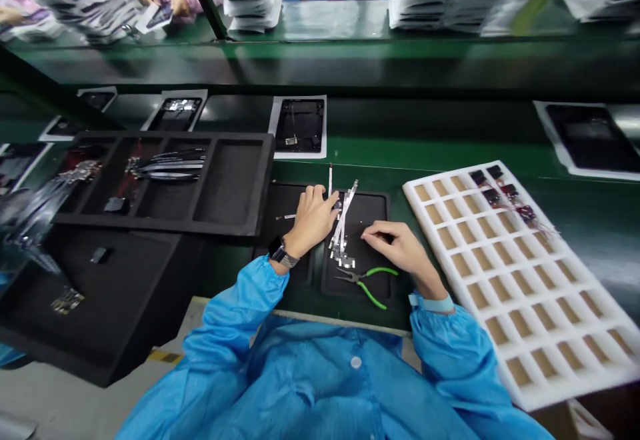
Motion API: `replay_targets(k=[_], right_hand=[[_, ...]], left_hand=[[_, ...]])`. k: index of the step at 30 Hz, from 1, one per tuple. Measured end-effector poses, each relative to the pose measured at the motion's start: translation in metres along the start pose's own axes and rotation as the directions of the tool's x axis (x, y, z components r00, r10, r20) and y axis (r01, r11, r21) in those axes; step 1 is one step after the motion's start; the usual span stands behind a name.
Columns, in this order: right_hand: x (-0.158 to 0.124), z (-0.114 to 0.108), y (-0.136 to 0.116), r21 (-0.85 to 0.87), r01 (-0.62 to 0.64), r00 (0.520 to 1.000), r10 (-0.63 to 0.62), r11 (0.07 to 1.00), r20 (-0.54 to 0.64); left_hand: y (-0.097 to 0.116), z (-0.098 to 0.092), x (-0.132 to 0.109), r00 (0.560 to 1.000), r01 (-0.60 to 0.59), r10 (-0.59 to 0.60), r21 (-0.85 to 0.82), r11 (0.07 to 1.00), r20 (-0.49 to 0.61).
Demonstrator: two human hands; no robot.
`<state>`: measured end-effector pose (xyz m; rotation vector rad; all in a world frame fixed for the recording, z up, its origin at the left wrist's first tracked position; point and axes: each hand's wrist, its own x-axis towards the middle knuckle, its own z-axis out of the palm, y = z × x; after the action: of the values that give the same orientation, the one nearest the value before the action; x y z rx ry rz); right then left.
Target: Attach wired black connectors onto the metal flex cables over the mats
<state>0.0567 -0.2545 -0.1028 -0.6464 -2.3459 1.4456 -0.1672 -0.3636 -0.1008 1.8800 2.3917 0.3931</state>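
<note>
My left hand (315, 220), wearing a watch, reaches over the dark mat with its thumb and forefinger closed around the end of a flex cable (331, 180). Beside its fingertips lies a small pile of silvery flex cables (343, 227) with little boards at their ends. To the right of the pile, my right hand (397, 247) is closed in a pinch; whatever sits between its fingertips is too small to make out. Pliers (367, 282) with green handles lie below the pile, jaws pointing left.
A white foam tray (470, 280) holds several small black parts with wires at its far end. On the left, a black divided tray (233, 183) rests over another black tray (140, 260). Tablet housings (300, 127) line the green bench behind; a co-worker's hands (177, 3) show beyond.
</note>
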Motion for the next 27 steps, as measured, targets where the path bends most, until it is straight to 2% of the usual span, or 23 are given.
replay_targets(k=[6, 9, 12, 14, 17, 19, 20, 21, 22, 23, 25, 27], right_hand=[[-0.001, 0.002, -0.008, 0.016, 0.041, 0.999, -0.040, 0.999, -0.011], [-0.002, 0.001, -0.009, 0.022, 0.054, 0.998, -0.053, 0.998, -0.033], [-0.003, 0.000, -0.009, 0.042, 0.054, 0.997, -0.052, 0.998, -0.053], [-0.004, 0.000, -0.010, 0.068, 0.054, 0.996, -0.049, 0.996, -0.069], [-0.002, 0.001, -0.012, 0.099, 0.044, 0.996, -0.036, 0.994, -0.085], [-0.001, 0.003, -0.012, 0.110, 0.024, 0.996, -0.014, 0.994, -0.091], [0.000, 0.005, -0.012, 0.111, 0.011, 0.995, 0.000, 0.994, -0.095], [0.001, 0.006, -0.011, 0.109, -0.003, 0.995, 0.014, 0.994, -0.100], [0.001, 0.008, -0.009, 0.105, -0.017, 0.994, 0.029, 0.994, -0.108], [0.002, 0.009, -0.007, 0.103, -0.032, 0.992, 0.044, 0.994, -0.117], [0.002, 0.010, -0.003, 0.112, -0.061, 0.988, 0.076, 0.992, -0.133], [0.003, 0.010, 0.000, 0.132, -0.087, 0.982, 0.107, 0.987, -0.154]], left_hand=[[-0.003, 0.006, -0.002, 0.996, -0.043, 0.036, -0.086, 0.995, -0.078], [-0.003, 0.001, -0.005, 0.985, -0.098, 0.075, -0.148, 0.984, -0.157], [0.000, -0.011, -0.010, 0.967, -0.143, 0.049, -0.374, 0.917, -0.249], [0.000, -0.018, -0.013, 0.972, -0.110, -0.049, -0.628, 0.770, -0.230], [-0.003, -0.022, -0.013, 0.981, 0.077, -0.192, -0.928, 0.364, 0.006], [-0.006, -0.019, -0.012, 0.964, 0.202, -0.202, -0.971, 0.128, 0.174], [-0.008, -0.017, -0.011, 0.954, 0.242, -0.200, -0.968, 0.068, 0.224], [-0.009, -0.015, -0.011, 0.947, 0.264, -0.205, -0.963, 0.055, 0.248], [-0.011, -0.014, -0.012, 0.944, 0.270, -0.219, -0.959, 0.090, 0.246], [-0.012, -0.013, -0.013, 0.948, 0.258, -0.234, -0.952, 0.164, 0.217], [-0.012, -0.016, -0.016, 0.974, 0.185, -0.201, -0.893, 0.411, 0.109], [-0.010, -0.021, -0.020, 0.997, 0.070, -0.064, -0.739, 0.670, 0.037]])
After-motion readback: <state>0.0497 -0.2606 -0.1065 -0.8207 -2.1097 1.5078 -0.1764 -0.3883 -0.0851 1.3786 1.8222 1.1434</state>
